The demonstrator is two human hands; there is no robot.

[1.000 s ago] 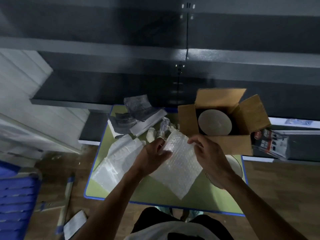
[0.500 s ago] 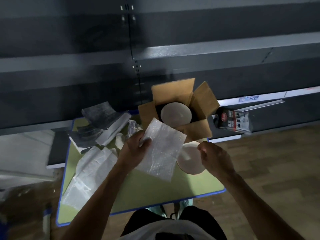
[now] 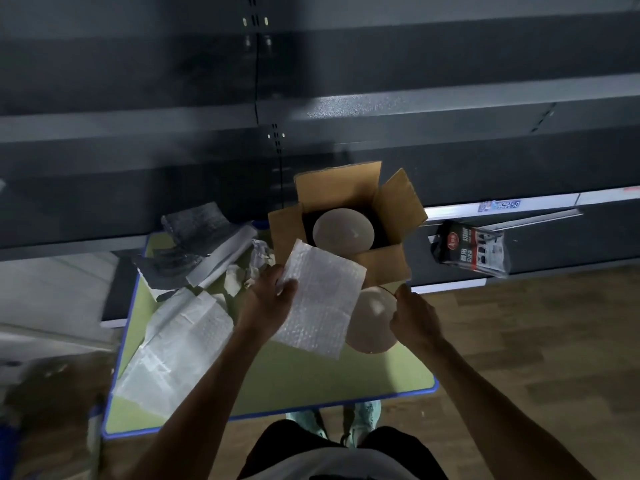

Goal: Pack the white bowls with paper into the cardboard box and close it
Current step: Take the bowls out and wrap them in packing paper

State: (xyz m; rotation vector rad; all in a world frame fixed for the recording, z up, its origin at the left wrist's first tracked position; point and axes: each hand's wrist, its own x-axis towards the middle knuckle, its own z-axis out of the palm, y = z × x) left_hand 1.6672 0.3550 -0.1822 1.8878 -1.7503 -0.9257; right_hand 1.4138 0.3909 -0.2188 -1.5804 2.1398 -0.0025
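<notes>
On table [image 3: 311,386], far edge: cardboard box [image 3: 384,268], first bowl [image 3: 343,232] inside. In front of box: second bowl [image 3: 372,320], right hand [image 3: 414,318] gripping its right rim. Left of that bowl, overlapping it: bubble wrap sheet [image 3: 322,299], held in left hand [image 3: 270,299]. Table's left side: stacked wrap sheets [image 3: 180,341]; behind them, foam sheets [image 3: 197,237]. Right of box, on shelf: packet [image 3: 471,249].

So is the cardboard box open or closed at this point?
Open. The cardboard box has its flaps standing up or splayed outward, and a white bowl shows inside it.
</notes>
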